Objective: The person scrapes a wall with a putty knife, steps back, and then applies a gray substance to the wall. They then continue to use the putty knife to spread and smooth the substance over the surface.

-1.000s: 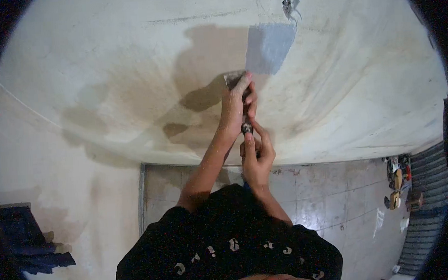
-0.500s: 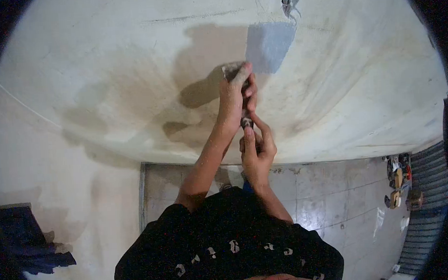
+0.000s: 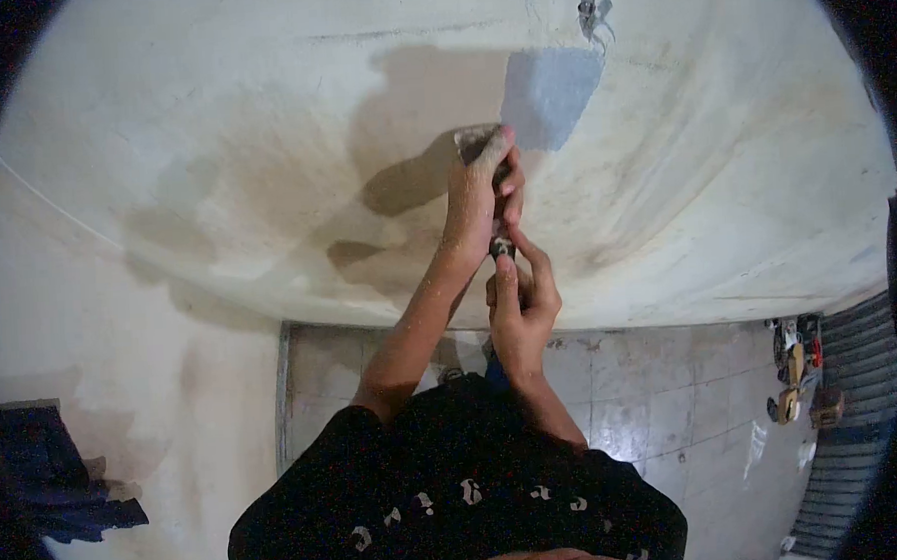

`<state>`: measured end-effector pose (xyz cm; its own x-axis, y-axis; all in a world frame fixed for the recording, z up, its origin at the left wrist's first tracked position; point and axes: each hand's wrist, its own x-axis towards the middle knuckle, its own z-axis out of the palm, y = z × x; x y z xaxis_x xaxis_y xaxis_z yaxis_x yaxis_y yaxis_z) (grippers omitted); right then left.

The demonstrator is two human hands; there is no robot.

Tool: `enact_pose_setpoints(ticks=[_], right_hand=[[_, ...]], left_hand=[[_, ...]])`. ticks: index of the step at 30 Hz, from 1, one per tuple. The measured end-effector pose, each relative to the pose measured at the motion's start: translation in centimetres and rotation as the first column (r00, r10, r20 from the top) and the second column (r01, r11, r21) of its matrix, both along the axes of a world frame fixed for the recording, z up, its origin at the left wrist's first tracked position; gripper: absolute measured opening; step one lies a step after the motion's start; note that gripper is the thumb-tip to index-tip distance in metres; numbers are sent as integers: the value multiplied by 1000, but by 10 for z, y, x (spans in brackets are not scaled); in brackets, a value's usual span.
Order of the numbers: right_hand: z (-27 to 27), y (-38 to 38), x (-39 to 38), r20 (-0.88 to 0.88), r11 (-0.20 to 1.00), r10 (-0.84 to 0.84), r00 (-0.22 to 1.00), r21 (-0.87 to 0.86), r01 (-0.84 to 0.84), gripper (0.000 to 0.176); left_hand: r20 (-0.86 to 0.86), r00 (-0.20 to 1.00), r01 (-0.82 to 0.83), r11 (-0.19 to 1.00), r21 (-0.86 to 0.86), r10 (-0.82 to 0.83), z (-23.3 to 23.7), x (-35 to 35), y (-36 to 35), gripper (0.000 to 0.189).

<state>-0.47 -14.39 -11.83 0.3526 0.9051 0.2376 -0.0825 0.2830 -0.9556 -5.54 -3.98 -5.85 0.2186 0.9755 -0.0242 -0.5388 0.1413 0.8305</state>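
Note:
A putty knife (image 3: 472, 139) with a pale, crusted blade and a dark handle is held upright between my two hands, in front of the wall (image 3: 292, 137). My left hand (image 3: 480, 194), dusted with white specks, wraps round its upper part near the blade, thumb pointing up along it. Lower down, my right hand (image 3: 526, 312) pinches the handle's dark lower end between thumb and fingers. Just right of the blade, a smooth grey square patch (image 3: 553, 97) shows on the wall. My hands cast a shadow to the left.
Above the grey patch is a ragged hole (image 3: 591, 12) in the wall. Dark cloth (image 3: 52, 477) hangs at the left. Below lies a tiled floor (image 3: 664, 391), with assorted items (image 3: 795, 365) beside a corrugated shutter (image 3: 852, 392) at the right.
The hands and putty knife sit slightly farther right in view, and the wall patch has shifted right too. Both hands keep the same hold.

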Motion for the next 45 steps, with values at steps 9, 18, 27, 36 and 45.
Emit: enact_pose_setpoints(ticks=[9, 18, 27, 36, 45], right_hand=[[-2, -1, 2, -9, 999, 13, 1000, -43, -13, 33], [7, 2, 0, 49, 999, -34, 998, 1, 34, 34], [7, -2, 2, -3, 999, 6, 1000, -39, -6, 34], [-9, -6, 3, 10, 999, -4, 1000, -41, 4, 35], [0, 1, 5, 29, 1000, 15, 999, -28, -14, 35]], left_hand=[[1, 1000, -9, 1000, -23, 9, -6, -1, 3, 34], [-32, 999, -19, 995, 94, 22, 10, 0, 8, 36], [4, 1000, 1, 1000, 13, -1, -4, 1, 4, 33], [15, 1000, 17, 999, -31, -17, -22, 1, 4, 35], [-25, 1000, 11, 999, 51, -10, -7, 0, 7, 36]])
